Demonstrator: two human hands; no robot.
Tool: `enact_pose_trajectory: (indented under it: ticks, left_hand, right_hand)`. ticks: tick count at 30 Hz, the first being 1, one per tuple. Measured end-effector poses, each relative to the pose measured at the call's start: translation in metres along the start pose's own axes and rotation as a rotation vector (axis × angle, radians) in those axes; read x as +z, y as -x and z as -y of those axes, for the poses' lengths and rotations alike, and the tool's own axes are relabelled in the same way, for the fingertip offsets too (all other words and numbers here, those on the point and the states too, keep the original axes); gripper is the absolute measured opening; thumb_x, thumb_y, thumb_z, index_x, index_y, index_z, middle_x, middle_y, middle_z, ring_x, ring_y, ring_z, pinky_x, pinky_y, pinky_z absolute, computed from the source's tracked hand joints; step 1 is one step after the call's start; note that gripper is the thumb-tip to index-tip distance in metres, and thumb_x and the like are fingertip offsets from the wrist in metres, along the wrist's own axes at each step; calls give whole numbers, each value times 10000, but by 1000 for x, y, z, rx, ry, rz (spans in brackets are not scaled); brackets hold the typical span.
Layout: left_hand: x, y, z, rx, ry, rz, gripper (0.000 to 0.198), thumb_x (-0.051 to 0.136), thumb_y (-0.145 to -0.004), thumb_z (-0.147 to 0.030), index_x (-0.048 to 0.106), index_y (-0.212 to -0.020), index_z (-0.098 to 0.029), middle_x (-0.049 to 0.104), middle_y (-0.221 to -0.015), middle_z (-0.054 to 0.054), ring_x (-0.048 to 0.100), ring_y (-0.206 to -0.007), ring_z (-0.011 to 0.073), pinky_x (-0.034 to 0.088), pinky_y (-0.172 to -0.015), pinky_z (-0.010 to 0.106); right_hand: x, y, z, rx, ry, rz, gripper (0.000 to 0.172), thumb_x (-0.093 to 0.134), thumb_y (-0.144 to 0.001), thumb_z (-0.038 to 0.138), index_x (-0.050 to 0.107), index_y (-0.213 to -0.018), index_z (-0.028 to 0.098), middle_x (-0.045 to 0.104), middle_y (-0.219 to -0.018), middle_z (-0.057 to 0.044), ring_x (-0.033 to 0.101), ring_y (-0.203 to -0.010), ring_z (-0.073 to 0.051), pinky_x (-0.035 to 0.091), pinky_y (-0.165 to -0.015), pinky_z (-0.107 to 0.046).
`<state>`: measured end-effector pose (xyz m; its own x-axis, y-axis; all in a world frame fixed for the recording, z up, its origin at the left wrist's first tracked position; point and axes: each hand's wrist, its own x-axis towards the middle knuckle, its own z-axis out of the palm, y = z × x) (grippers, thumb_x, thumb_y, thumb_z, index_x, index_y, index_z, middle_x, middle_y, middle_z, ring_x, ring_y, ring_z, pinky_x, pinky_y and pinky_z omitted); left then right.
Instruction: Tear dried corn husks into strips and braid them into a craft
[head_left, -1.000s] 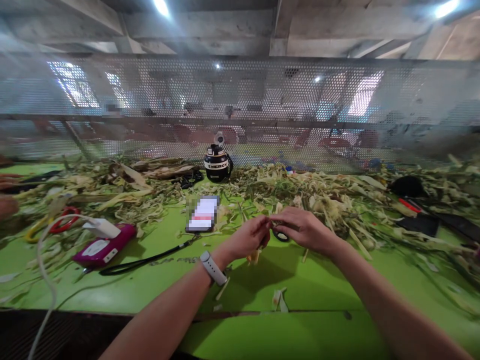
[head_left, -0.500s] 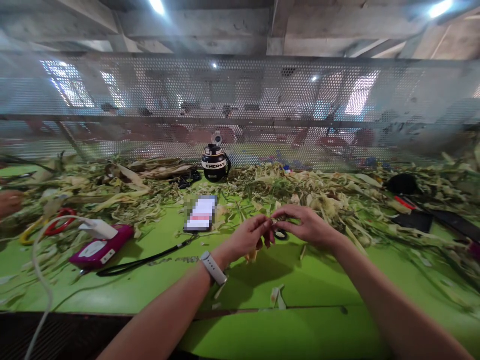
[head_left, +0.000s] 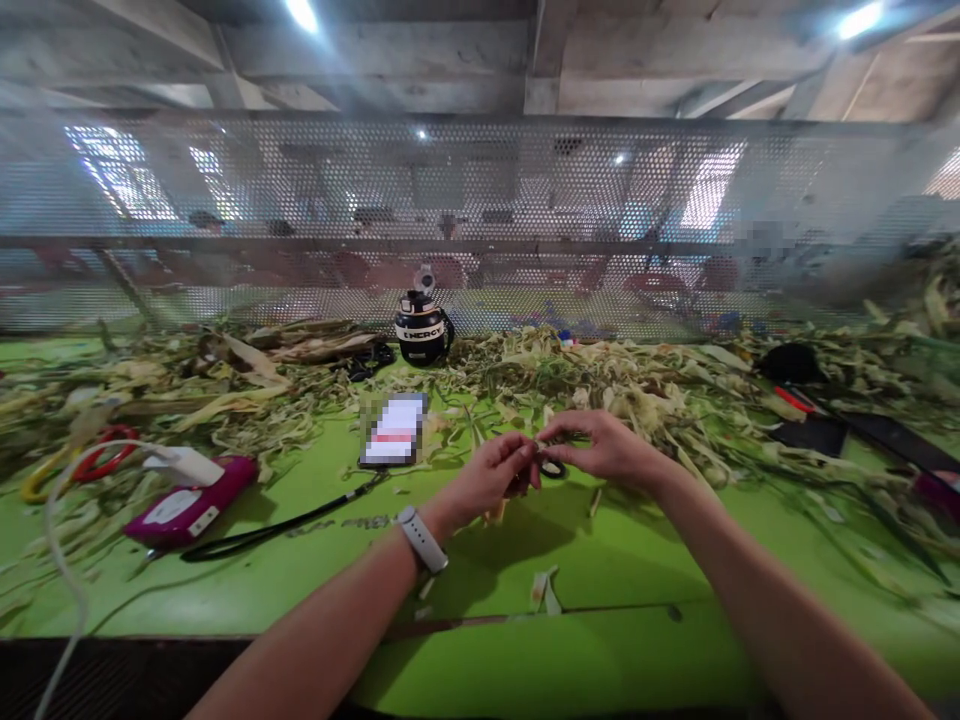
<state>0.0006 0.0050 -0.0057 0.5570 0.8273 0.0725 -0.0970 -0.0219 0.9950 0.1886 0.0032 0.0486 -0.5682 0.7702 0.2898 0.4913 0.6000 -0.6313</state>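
Observation:
Above the green tabletop (head_left: 525, 575), my left hand (head_left: 491, 478) and my right hand (head_left: 604, 445) meet at the fingertips. Both are closed in a pinch. Whatever lies between the fingers is too small and too covered to name. A pale tan scrap (head_left: 495, 513) peeks out below my left hand; whether it is held cannot be told. Close by my right fingers lies a small black ring (head_left: 553, 468) with a pale middle. Strips that look like corn husk (head_left: 652, 405) are heaped behind my hands, and a small husk piece (head_left: 546, 592) rests in front.
A phone (head_left: 394, 430) with a black strap (head_left: 277, 528) lies left of my hands. Further left are a magenta power strip (head_left: 191, 503) with a white plug and cable, and red-handled scissors (head_left: 105, 452). A black bottle (head_left: 421, 330) stands before a perforated metal screen (head_left: 480, 190).
The view has turned slightly right, and another person's hand at the left edge has left the picture. My two hands stay pinched together in nearly the same pose.

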Motion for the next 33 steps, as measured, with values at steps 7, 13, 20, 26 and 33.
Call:
enact_pose_trajectory:
  ticks: [7, 13, 20, 26, 33]
  left_hand:
    - [-5, 6, -13, -18, -110, 95, 436, 575, -747, -588, 524, -768, -156, 533, -543, -34, 365, -416, 44, 273, -421, 189]
    - [-11, 3, -7, -6, -295, 69, 382, 519, -801, -554, 507, -757, -174, 537, -522, -26, 462, -439, 77, 364, -449, 196]
    - [-9, 2, -6, 62, -95, 14, 377, 618, -751, -529, 606, -765, -153, 614, -711, 28, 555, -619, 103, 442, -584, 216]
    - [-17, -2, -16, 75, 437, -260, 297, 749, -675, -397, 629, -791, -151, 611, -679, 0, 541, -569, 71, 438, -573, 186]
    - [-37, -5, -33, 173, 793, -510, 186, 765, -651, -205, 646, -783, -148, 609, -655, -21, 552, -549, 53, 450, -525, 152]
  right_hand:
    - [-4, 2, 3, 28, -34, 74, 209, 600, -837, 334, 677, -912, 155, 685, -828, -38, 621, -755, -134, 485, -705, -250]
    - [10, 1, 5, -96, 313, 17, 150, 545, -854, 220, 671, -912, 163, 689, -812, -51, 606, -727, -147, 460, -678, -265]
    - [0, 7, 9, -92, 326, -229, 240, 565, -852, 321, 650, -1036, 193, 694, -977, -82, 636, -866, -194, 497, -780, -336]
    - [-26, 8, -20, 95, -97, -1021, 260, 566, -835, 404, 634, -981, 200, 666, -976, -77, 632, -903, -204, 511, -817, -371]
    - [-10, 0, -45, 235, -95, -785, 258, 606, -766, 436, 656, -841, 193, 683, -803, -56, 634, -718, -184, 532, -674, -322]
